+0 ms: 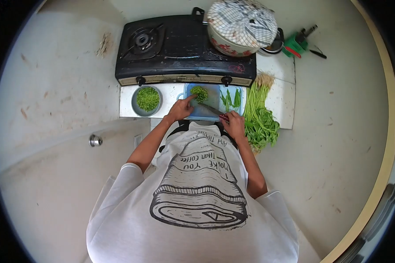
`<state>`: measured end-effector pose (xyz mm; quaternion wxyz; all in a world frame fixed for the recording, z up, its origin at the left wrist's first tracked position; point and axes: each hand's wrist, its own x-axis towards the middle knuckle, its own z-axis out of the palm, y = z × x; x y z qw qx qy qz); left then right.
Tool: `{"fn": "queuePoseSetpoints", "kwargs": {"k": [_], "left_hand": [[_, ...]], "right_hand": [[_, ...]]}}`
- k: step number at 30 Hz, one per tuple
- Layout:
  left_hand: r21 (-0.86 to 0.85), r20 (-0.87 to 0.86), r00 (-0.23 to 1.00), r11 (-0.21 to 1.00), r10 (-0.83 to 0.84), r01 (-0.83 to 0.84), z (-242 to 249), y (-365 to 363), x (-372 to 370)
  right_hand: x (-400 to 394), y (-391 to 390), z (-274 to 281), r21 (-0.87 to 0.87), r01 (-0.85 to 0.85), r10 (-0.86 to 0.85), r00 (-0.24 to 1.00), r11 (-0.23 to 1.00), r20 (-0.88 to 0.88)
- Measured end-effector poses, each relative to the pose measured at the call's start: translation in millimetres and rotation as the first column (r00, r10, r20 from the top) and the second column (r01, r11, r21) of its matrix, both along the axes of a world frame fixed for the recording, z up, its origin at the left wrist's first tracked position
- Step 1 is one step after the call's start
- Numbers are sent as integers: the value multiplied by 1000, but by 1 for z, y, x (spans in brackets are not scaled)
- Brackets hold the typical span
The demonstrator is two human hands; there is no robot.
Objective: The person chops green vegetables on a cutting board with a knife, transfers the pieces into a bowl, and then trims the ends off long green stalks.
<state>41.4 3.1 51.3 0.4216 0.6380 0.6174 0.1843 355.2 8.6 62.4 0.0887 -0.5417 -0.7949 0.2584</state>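
The right hand (234, 124) holds a knife (211, 109); a slip could cut the left hand (180, 110), finger at the chopped greens (200, 92) (can't tell if it's pinching any).

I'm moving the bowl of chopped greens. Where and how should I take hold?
Probably by the rim of the bowl, with the left hand, from its left: it is round with no visible handle, the stove stands behind it, and the blue board lies to its right.
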Motion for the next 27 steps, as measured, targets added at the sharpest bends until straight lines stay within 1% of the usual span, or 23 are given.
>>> {"fn": "queuePoseSetpoints", "kwargs": {"k": [3, 5, 7, 8, 9, 12, 14, 15, 18, 21, 24, 27], "left_hand": [[-32, 65, 988, 990, -137, 140, 10, 17, 7], [-3, 41, 969, 970, -243, 243, 5, 31, 13], [25, 28, 940, 940, -341, 340, 0, 49, 22], [38, 26, 922, 922, -386, 385, -2, 58, 27], [52, 23, 903, 902, -430, 428, -4, 67, 33], [174, 43, 848, 840, -528, 514, -15, 87, 58], [195, -7, 798, 782, -602, 592, -9, 99, 80], [206, -33, 770, 750, -637, 629, -6, 104, 91], [305, -114, 702, 648, -703, 698, -14, 115, 124], [354, -212, 607, 518, -766, 778, -24, 122, 151], [283, -329, 492, 413, -806, 866, -32, 127, 175], [269, -499, 363, 257, -787, 928, -35, 130, 189]], "right_hand": [[9, -15, 15, -4, 126, -127, 992, 992, -23], [14, -27, 23, -22, 222, -223, 974, 975, -49], [16, -41, 30, 37, 334, -327, 936, 942, -128], [16, -48, 34, 66, 390, -375, 911, 918, -168], [17, -53, 39, 33, 458, -441, 871, 888, -217], [17, -66, 51, -50, 624, -601, 723, 779, -340], [18, -73, 56, -73, 704, -666, 626, 706, -406], [18, -77, 62, -96, 742, -709, 583, 664, -397], [17, -89, 67, -110, 814, -771, 483, 570, -415], [17, -103, 61, -109, 852, -795, 423, 513, -434], [18, -115, 63, -155, 881, -848, 362, 447, -386], [20, -124, 60, -167, 905, -856, 293, 392, -426]]}}
